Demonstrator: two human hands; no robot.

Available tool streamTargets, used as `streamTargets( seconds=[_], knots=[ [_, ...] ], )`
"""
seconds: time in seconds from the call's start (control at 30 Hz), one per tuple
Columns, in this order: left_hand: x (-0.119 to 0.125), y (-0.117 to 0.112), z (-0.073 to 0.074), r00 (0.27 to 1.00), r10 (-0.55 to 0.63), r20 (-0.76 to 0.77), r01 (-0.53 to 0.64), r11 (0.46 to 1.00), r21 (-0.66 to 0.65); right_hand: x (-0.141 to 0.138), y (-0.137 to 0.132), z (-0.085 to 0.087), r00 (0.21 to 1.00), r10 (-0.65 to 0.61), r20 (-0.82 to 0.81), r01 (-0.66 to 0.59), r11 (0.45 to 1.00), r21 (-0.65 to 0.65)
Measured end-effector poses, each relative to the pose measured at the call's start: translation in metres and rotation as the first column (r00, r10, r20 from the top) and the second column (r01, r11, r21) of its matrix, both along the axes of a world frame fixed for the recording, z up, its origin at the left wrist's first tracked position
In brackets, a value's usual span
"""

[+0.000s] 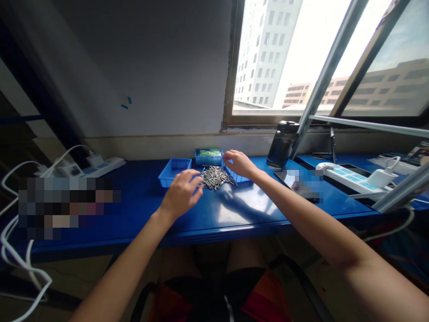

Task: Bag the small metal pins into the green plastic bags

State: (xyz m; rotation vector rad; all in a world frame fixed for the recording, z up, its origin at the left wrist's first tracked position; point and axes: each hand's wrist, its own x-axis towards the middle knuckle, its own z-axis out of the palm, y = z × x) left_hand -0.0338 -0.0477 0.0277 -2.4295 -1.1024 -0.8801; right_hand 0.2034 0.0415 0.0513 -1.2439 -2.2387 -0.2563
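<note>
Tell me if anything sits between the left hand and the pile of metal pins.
Nothing visible does. The left hand is at the left edge of the pile of metal pins; only bare blue table lies between.

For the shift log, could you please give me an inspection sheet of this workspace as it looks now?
Surface: blue table, glossy, reflecting window light.
Work items: pile of metal pins among three blue trays: left tray, back tray holding green pieces, right tray partly under a hand.
Clutter: black jug, phone.
Hands: left hand open, fingers at the pile's edge; right hand over the pile's far side, grip unclear.
Cables: white cables at left; left power strip; right power strip with charger plugged in.
Surroundings: grey wall; window, buildings outside.
</note>
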Motion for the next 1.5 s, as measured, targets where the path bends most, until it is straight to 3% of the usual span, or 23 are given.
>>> streamTargets(
  seconds=[0.07,0.2,0.37,0.47,0.53,0.6,0.7,0.83,0.97,1.33,1.5],
  knots=[
    [0.022,-0.005,-0.005,0.959,-0.230,-0.168,0.222,0.973,-0.065,0.002,0.024,0.008,0.995,-0.098,-0.006,0.097,0.994,-0.052],
    [0.056,-0.001,-0.018,0.810,-0.466,-0.356,0.445,0.884,-0.143,0.001,0.069,0.016,0.971,-0.232,0.057,0.238,0.955,-0.178],
    [0.079,0.023,-0.019,0.643,-0.603,-0.472,0.624,0.770,-0.133,-0.002,0.115,0.017,0.951,-0.284,0.121,0.306,0.914,-0.264],
    [0.085,0.037,-0.020,0.594,-0.662,-0.457,0.688,0.712,-0.138,-0.004,0.139,0.014,0.936,-0.323,0.138,0.351,0.878,-0.325],
    [0.086,0.042,-0.023,0.616,-0.676,-0.404,0.682,0.714,-0.156,-0.004,0.154,0.010,0.933,-0.318,0.166,0.358,0.854,-0.378],
    [0.083,0.046,-0.027,0.691,-0.631,-0.353,0.614,0.770,-0.174,-0.004,0.167,0.004,0.938,-0.296,0.180,0.345,0.834,-0.430],
    [0.078,0.049,-0.030,0.741,-0.597,-0.309,0.558,0.802,-0.213,0.000,0.183,-0.006,0.958,-0.245,0.146,0.285,0.807,-0.517],
    [0.076,0.051,-0.032,0.753,-0.600,-0.271,0.549,0.799,-0.246,0.006,0.198,-0.016,0.979,-0.205,0.009,0.159,0.731,-0.663],
    [0.074,0.054,-0.030,0.787,-0.567,-0.243,0.512,0.820,-0.255,0.007,0.202,-0.016,0.978,-0.197,-0.075,0.090,0.712,-0.697],
    [0.065,0.064,-0.024,0.841,-0.465,-0.276,0.408,0.881,-0.240,0.011,0.187,-0.010,0.914,-0.146,-0.379,-0.137,0.768,-0.626],
    [0.066,0.063,-0.028,0.818,-0.517,-0.253,0.454,0.849,-0.270,0.013,0.163,-0.005,0.927,-0.093,-0.363,-0.104,0.867,-0.487]
  ],
)
